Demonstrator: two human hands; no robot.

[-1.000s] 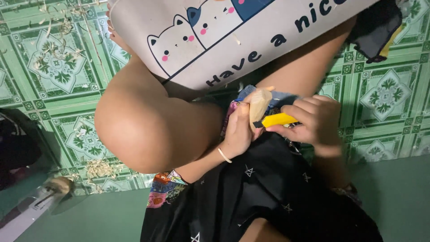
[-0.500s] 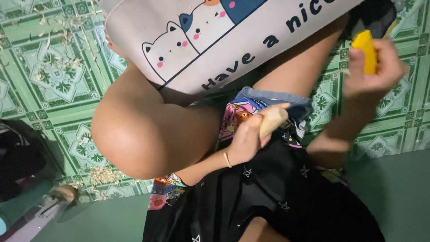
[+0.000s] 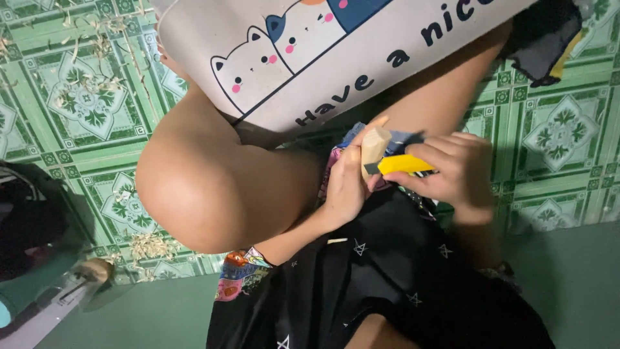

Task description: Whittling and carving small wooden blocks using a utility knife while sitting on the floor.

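The floor (image 3: 568, 139) is laid with green tiles bearing a pale diamond-and-leaf pattern, and along the lower edge it gives way to a plain green surface (image 3: 148, 320). Pale wood shavings (image 3: 150, 245) lie scattered on the tiles at lower left, with more strewn at upper left. A dark cloth (image 3: 541, 48) lies on the tiles at upper right.
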